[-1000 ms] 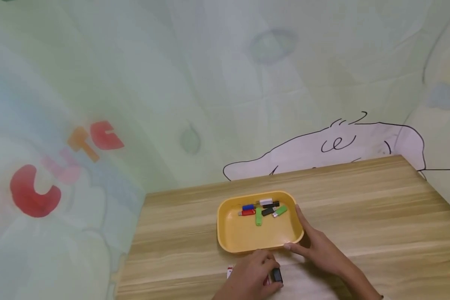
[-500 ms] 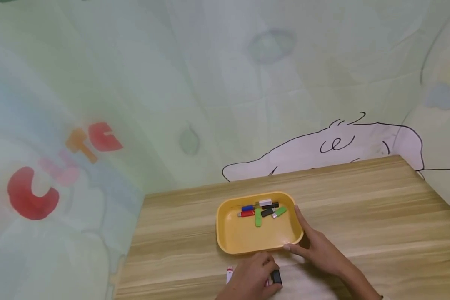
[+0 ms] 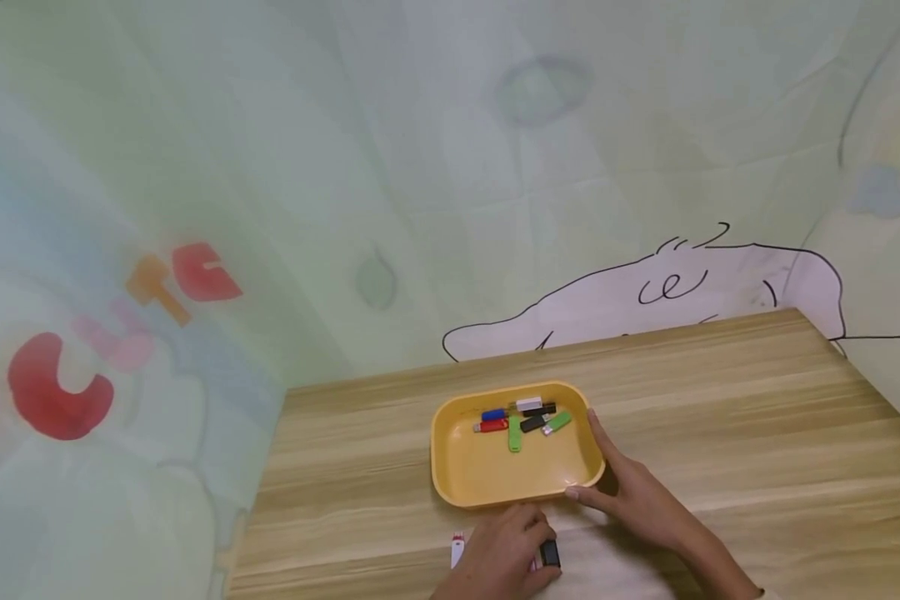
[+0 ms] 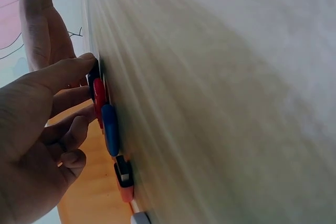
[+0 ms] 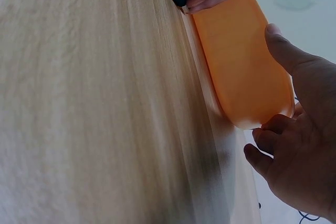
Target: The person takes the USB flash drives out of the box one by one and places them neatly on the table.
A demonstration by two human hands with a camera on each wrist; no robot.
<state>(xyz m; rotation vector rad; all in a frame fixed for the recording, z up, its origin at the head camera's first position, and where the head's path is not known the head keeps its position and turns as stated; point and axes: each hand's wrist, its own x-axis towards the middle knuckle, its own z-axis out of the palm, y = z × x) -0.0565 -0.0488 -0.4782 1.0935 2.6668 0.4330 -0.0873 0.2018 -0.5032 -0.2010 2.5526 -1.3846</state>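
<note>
In the head view my left hand (image 3: 501,552) is low over the table, just in front of the yellow tray. Its thumb and fingers pinch a black USB stick (image 3: 550,553) at the right end of a row. The left wrist view shows that black stick (image 4: 93,80) at the thumb tip, beside a red USB stick (image 4: 100,98) and a blue one (image 4: 109,129). My right hand (image 3: 640,500) grips the tray (image 3: 444,492) at its right front corner, thumb on the front rim, fingers along the right side. Several USB sticks lie toward the tray's back, including a green one (image 3: 514,435).
A white and red USB stick (image 3: 457,548) shows left of my left hand, partly covered by it. The wooden table (image 3: 780,433) reaches back to a printed curtain (image 3: 435,183), with a second curtain side on the left.
</note>
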